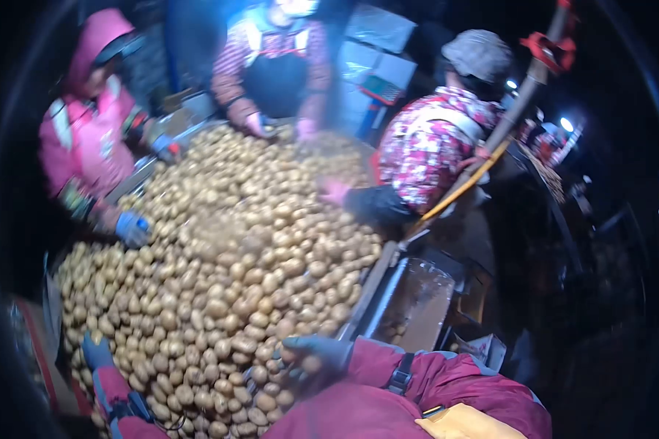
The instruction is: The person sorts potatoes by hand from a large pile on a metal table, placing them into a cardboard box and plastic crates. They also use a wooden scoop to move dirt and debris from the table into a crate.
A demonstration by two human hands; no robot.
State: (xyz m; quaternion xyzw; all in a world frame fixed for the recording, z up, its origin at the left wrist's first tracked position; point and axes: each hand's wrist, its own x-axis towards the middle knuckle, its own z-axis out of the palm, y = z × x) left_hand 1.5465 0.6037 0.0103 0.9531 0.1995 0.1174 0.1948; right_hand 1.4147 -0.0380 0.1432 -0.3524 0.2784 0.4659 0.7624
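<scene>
A big heap of small, pale yellow-brown potatoes [220, 293] fills the sorting table in front of me. At the heap's near left edge is my left hand [98, 353], in a blue-grey glove, with fingers stretched forward against the potatoes. My right hand [328, 351], gloved the same way, is at the near right side. Its thumb and fingers curve around a potato [311, 364], slightly blurred, with more potatoes right by the fingertips. Dark red sleeves cover both my arms.
Three people stand around the heap, with a gloved hand [132, 229] at left and a blurred hand [335, 192] at right. A metal chute [417, 304] adjoins the table's right rim [370, 285]. A slanted pole [516, 110] rises beyond. Stacked boxes [377, 55] stand behind.
</scene>
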